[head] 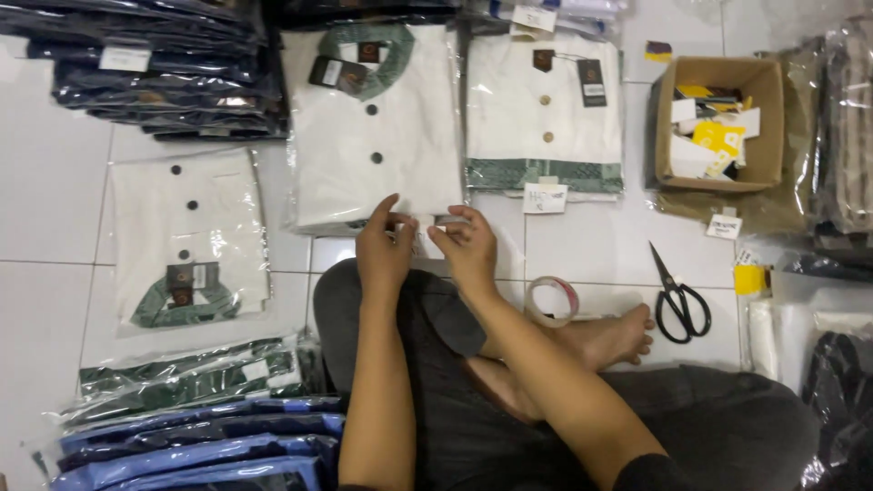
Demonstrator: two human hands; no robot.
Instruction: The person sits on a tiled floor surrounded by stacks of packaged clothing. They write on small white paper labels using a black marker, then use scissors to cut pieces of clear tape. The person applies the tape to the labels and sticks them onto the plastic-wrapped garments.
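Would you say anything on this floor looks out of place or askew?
Mostly tidy. One bagged white shirt lies turned the other way, its green collar toward the person, unlike the two shirts above. The scissors lie open on the tiles beside the foot. Both hands pinch the middle bag's lower edge.

A clothing seller's packing floor: bagged shirts [373, 118] in stacks [164, 82] on white tiles [55, 191].

Both hands [427, 241] pinch the bagged white shirt's [373, 127] near edge.
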